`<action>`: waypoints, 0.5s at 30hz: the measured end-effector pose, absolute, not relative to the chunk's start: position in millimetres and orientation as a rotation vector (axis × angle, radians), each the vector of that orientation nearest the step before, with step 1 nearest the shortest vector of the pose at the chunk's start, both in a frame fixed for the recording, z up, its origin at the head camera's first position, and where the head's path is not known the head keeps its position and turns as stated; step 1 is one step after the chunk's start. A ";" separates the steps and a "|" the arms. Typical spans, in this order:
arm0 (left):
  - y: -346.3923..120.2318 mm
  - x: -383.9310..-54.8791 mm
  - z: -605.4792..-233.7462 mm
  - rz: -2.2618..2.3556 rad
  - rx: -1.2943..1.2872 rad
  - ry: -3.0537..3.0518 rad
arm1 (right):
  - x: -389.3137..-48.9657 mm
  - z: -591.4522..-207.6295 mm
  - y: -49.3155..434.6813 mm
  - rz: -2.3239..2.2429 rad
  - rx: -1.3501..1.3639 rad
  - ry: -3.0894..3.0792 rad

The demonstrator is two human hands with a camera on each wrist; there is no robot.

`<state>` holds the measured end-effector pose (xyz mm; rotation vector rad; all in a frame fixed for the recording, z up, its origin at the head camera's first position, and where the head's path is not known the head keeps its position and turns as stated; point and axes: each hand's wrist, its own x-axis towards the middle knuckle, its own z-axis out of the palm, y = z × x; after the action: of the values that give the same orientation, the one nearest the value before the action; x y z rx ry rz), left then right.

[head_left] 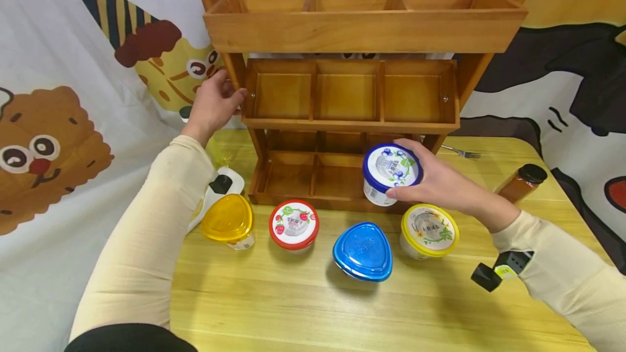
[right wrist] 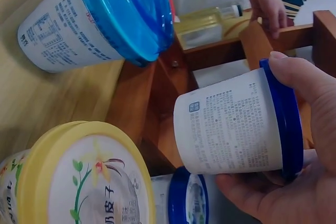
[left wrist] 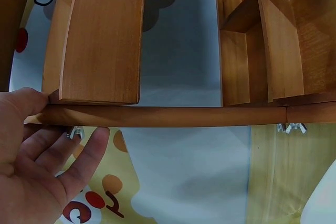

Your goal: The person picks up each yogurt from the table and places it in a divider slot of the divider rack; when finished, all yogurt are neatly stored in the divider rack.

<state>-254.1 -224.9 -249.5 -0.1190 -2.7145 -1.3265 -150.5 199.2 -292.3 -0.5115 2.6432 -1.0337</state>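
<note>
My right hand [head_left: 432,181] grips a white tub with a dark blue rim and blueberry lid [head_left: 391,167], raised in front of the bottom tier of a wooden three-tier rack [head_left: 364,31]. In the right wrist view the thumb lies at the rim of this tub [right wrist: 231,124] and fingers curl beneath it. My left hand [head_left: 217,103] holds the rack's left side post [left wrist: 173,116], thumb on one side and fingers on the other, near a wing nut. A second blue-lidded tub [right wrist: 188,198] shows below the held one in the right wrist view.
Before the rack stand an orange-lidded cup [head_left: 228,219], a red-rimmed strawberry tub [head_left: 294,225], a shiny blue-lidded cup [head_left: 363,252] and a yellow-rimmed tub [head_left: 429,231]. A dark-capped jar [head_left: 522,182] and a fork [head_left: 462,151] lie right; a bottle [right wrist: 202,27] is left of the rack.
</note>
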 end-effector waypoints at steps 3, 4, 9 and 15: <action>-225.3 -253.7 -249.3 -1.319 -0.116 -2.719 | -156.6 -294.4 192.9 -1.052 -0.501 2.608; -225.4 -253.6 -249.1 -1.314 -0.115 -2.721 | -158.9 -295.2 190.7 -1.058 -0.500 2.599; -225.9 -252.9 -248.5 -1.308 -0.111 -2.725 | -169.7 -300.8 179.0 -1.076 -0.519 2.572; -225.8 -253.2 -249.4 -1.300 -0.113 -2.728 | -181.0 -310.6 162.5 -1.042 -0.510 2.580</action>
<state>-253.2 -225.8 -249.4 -0.1134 -2.7277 -1.3004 -181.0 162.5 -310.6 -0.5100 2.5801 -1.0417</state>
